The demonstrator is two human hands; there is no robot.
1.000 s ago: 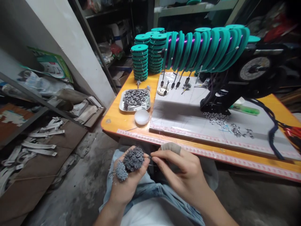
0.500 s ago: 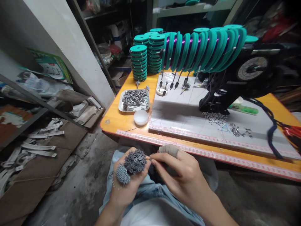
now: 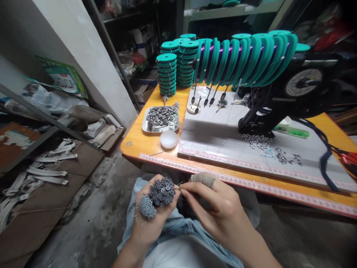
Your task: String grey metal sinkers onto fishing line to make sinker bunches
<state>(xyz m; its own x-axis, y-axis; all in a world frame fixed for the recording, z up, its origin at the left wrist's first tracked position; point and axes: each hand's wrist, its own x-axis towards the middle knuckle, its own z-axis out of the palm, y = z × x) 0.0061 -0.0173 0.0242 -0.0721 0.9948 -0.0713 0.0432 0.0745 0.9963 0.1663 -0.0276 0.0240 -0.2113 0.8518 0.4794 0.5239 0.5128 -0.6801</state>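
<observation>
My left hand (image 3: 156,223) is closed above my lap. Out of its fist stick a cluster of dark grey small ring-ended pieces (image 3: 162,191) and, beside it, a tighter bundle of lighter grey bead-like tips (image 3: 147,207). My right hand (image 3: 220,204) meets it, thumb and forefinger pinched together at the left fingertips. What they pinch is tiny and thin, too small to name. A grey wrap (image 3: 205,180) covers one finger of the right hand.
Ahead is an orange table (image 3: 132,143) with a printed measuring strip (image 3: 237,181) along its edge. On it stand a white tray (image 3: 144,124) of small metal cylinders, a white bowl (image 3: 169,139), stacked green spools (image 3: 166,76), a black machine (image 3: 256,119) bearing spools of purple wire, and scattered metal bits (image 3: 256,141).
The view has shifted slightly, so the table and its things sit a little further right. Both hands keep nearly the same pose, still meeting at the fingertips.
</observation>
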